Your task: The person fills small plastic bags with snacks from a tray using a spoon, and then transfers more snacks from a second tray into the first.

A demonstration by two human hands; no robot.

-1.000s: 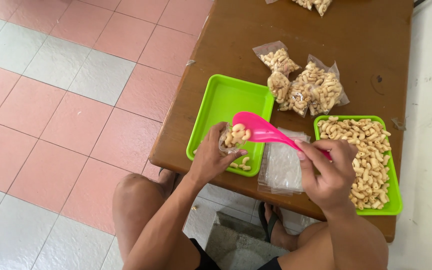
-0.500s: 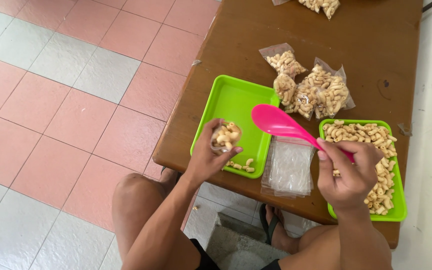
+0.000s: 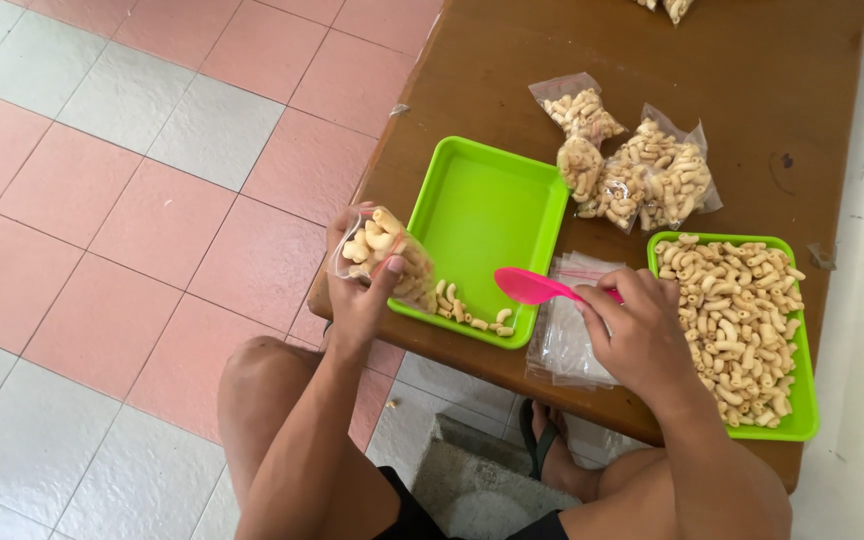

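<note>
Left hand (image 3: 360, 300) pinches the small bag (image 3: 380, 250) of macaroni at the counter (image 3: 512, 60) edge, grip tight, right hand (image 3: 642, 335) closed on the pink scoop (image 3: 537, 288) over the green tray (image 3: 482, 205): tip that open bag and pieces could spill floorward.

You have a brown wooden table (image 3: 592, 60) before you, its near edge running above your knees. An almost bare green tray (image 3: 482, 215) lies by the near left corner, a few pasta pieces (image 3: 472, 315) along its near rim. A second green tray (image 3: 797, 400), heaped with macaroni (image 3: 737, 320), lies at the near right corner. Between them a stack of empty clear bags (image 3: 567, 335) reaches the near edge. Filled bags (image 3: 632, 165) cluster toward the middle of the table.
</note>
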